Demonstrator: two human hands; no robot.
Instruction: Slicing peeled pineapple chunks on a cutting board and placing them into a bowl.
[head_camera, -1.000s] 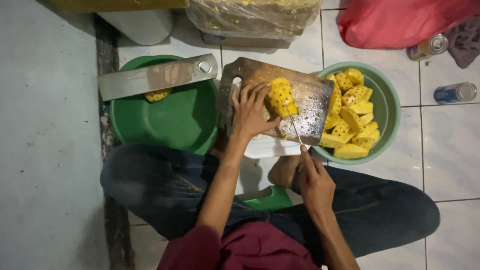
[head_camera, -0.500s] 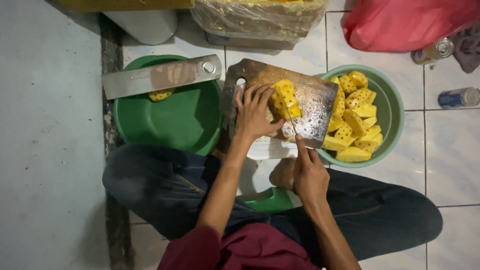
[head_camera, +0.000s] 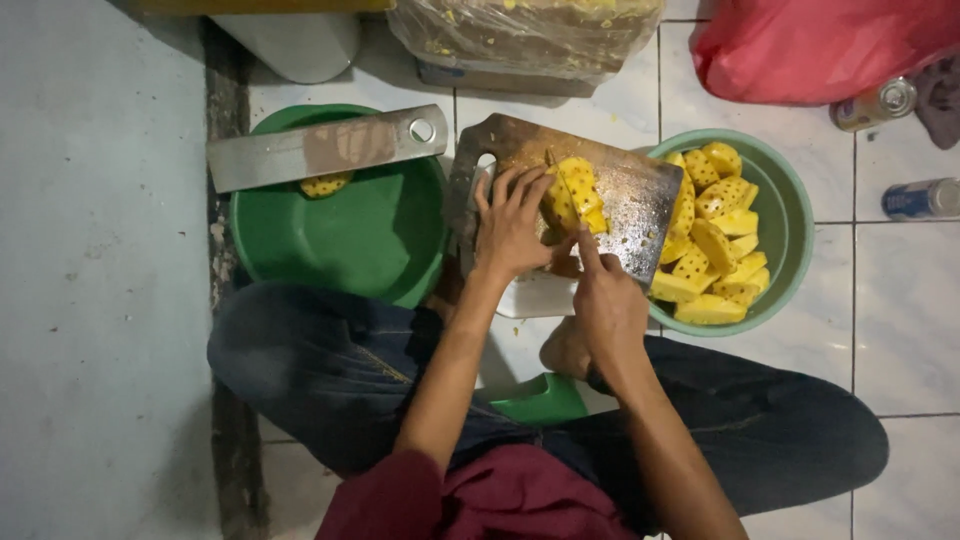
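Moved: the right hand (head_camera: 608, 300) has come up from the board's near edge to the pineapple (head_camera: 575, 195), and the knife (head_camera: 562, 185) now lies across the fruit instead of beside it.
Head view, left hand (head_camera: 510, 225): fingers spread, pressing the pineapple down on the dark cutting board (head_camera: 640, 205).
Head view, right hand: closed around the knife handle, forefinger stretched forward.
Pineapple: mid-board, under the blade.
Right of board: pale green bowl (head_camera: 790, 215) of cut pineapple pieces (head_camera: 712, 240).
Left of board: dark green basin (head_camera: 345, 235), metal bar (head_camera: 325, 148) across its rim.
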